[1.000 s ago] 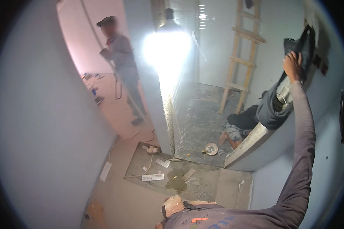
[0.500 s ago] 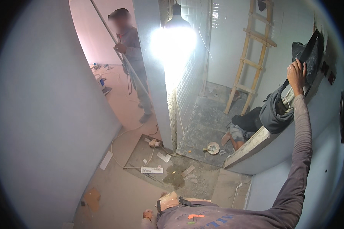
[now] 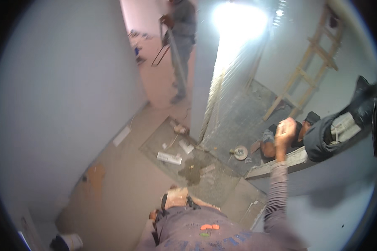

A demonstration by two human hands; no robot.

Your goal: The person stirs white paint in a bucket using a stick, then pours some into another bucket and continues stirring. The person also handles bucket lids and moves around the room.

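Observation:
My right hand (image 3: pixel 285 129) is raised over the low wall's rough top edge (image 3: pixel 289 163), its fingers curled closed and somewhat blurred. Whatever may be inside them is hidden. Just right of it, a dark grey cloth bag (image 3: pixel 320 142) hangs over the wall top, apart from the hand. Farther right on the wall lies a shiny black bag (image 3: pixel 364 106). My left hand (image 3: pixel 153 215) is low beside my waist, mostly hidden by my shirt. A narrow dark strip (image 3: pixel 156 236) shows next to that arm.
Beyond the low wall a person (image 3: pixel 269 142) is down on the floor near a round bowl (image 3: pixel 239 153) and a wooden ladder (image 3: pixel 305 71). Another person (image 3: pixel 182 46) stands in the doorway. Tile pieces (image 3: pixel 169 157) lie around a wet patch (image 3: pixel 192 169). A bright lamp (image 3: pixel 238 21) shines ahead.
My right hand has let go of the black strap and moved left and down, away from the bags. My left hand has drawn in against my waist. The view has shifted.

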